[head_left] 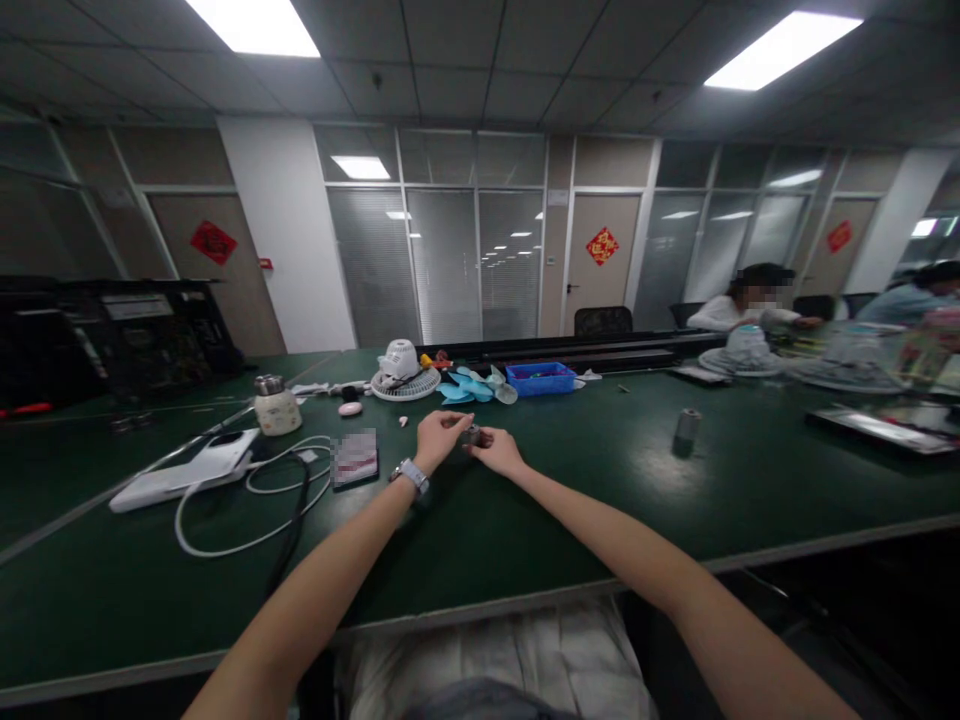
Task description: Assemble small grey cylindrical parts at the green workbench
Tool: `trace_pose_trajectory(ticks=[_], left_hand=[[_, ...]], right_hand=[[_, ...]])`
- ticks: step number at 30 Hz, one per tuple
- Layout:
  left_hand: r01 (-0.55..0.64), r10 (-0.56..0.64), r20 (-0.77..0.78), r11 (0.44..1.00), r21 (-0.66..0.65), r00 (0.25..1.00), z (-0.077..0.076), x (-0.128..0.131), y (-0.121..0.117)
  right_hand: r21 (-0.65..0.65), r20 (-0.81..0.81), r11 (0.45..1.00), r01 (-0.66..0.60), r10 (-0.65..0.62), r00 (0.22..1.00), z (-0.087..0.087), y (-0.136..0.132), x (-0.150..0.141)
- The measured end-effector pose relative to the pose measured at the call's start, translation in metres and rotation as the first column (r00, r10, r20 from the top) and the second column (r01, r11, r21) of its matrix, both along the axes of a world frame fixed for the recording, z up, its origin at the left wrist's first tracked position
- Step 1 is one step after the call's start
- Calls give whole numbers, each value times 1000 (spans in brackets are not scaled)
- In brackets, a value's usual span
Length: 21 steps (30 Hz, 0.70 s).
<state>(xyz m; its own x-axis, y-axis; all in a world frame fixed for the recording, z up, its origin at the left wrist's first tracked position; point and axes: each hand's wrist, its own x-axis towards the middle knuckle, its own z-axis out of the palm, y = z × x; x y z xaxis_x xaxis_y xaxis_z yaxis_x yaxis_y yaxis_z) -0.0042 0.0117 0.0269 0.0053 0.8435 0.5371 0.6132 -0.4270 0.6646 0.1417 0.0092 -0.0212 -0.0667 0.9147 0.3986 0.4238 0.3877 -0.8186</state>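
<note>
Over the middle of the green table, a small grey metal cylinder (472, 435) sits between my two hands. My left hand (439, 440), with a watch (411, 474) on its wrist, has its fingertips pinched at the cylinder's top and left side. My right hand (500, 452) grips the same piece from the right, thumb and fingers closed around it. The fingers hide much of it, so its exact kind does not show. A similar metal cylinder (688, 428) stands upright on the table to the right.
Behind my hands are a white fan housing (402, 365), light-blue fan blades (474, 386) and a blue tray (541, 378). To the left lie a phone (355, 460), a white cable (217, 552), a power bank (184, 480) and a bottle (277, 408). A person (750, 295) sits far right.
</note>
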Motion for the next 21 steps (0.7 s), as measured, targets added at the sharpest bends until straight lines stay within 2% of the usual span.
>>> trace_pose_trajectory(ticks=[3,6,8,10,14,16,18,21], left_hand=[[-35,35,41,999,1,999,2,-16,6],[5,-11,-105,998,-61,994,-8,-30,11],[62,-88,-216,990,-127,972,-18,-33,13],[69,-116,-318,986,-154,941,-27,-33,15],[-13,-31,-461,996,-92,887,-35,-29,17],[-50,20,-470,998,-50,882,-36,-29,17],[-84,60,-439,996,-36,896,-36,-31,17],[-131,109,-366,991,-37,924,-38,-32,20]], right_hand=[[9,3,1000,5,-5,1000,1,-1,1],[23,35,1000,1,-2,999,3,-5,2],[33,38,999,-8,7,999,4,-8,2],[44,30,999,-16,14,999,3,-8,1],[38,33,999,7,-8,999,6,0,10],[20,49,995,102,-103,993,11,8,29],[15,83,963,268,-268,960,18,15,61],[27,178,847,531,-527,831,26,18,120]])
